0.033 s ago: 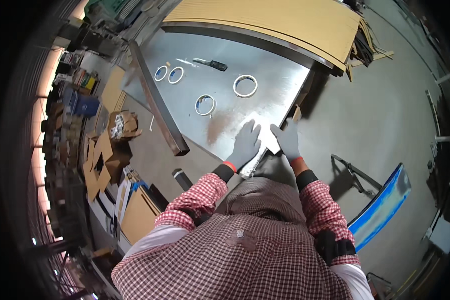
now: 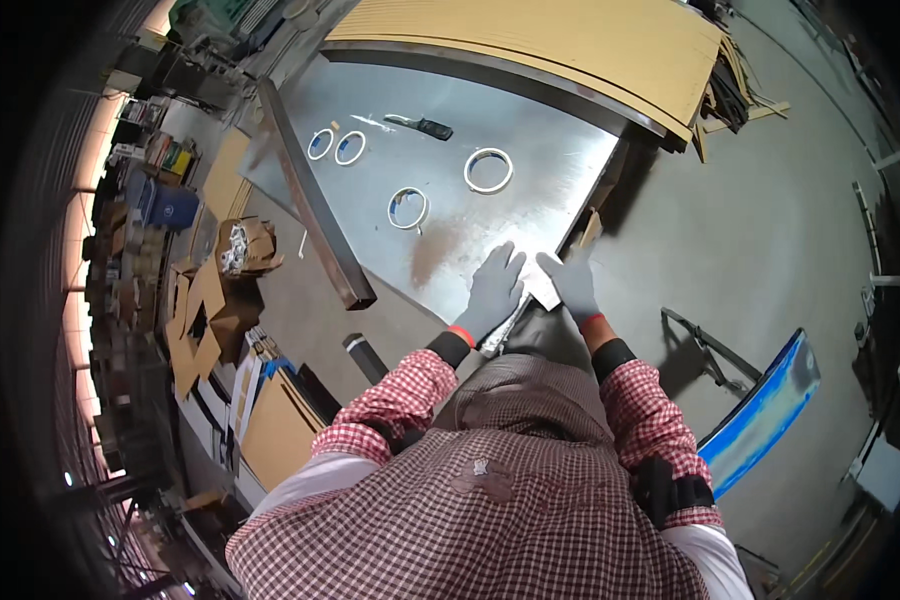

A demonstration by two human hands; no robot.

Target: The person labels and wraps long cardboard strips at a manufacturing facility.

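White folded sheet at near edge of metal surface, between gloved left hand and right hand. Both touch it, left fingers extended; can't tell if either grip is clenched. Tape rolls, black-handled knife lie farther off.

We identify a white, sheet-like piece at the near corner of the worktop, between the gloved left hand and the gloved right hand. Both hands touch it and cover its sides. We note a pale exposed face and an angular lower end pointing toward the wearer. Beside the left wrist, we see a narrow, wrinkled, silvery-white strip, set diagonally. We cannot determine whether strip and piece are joined.
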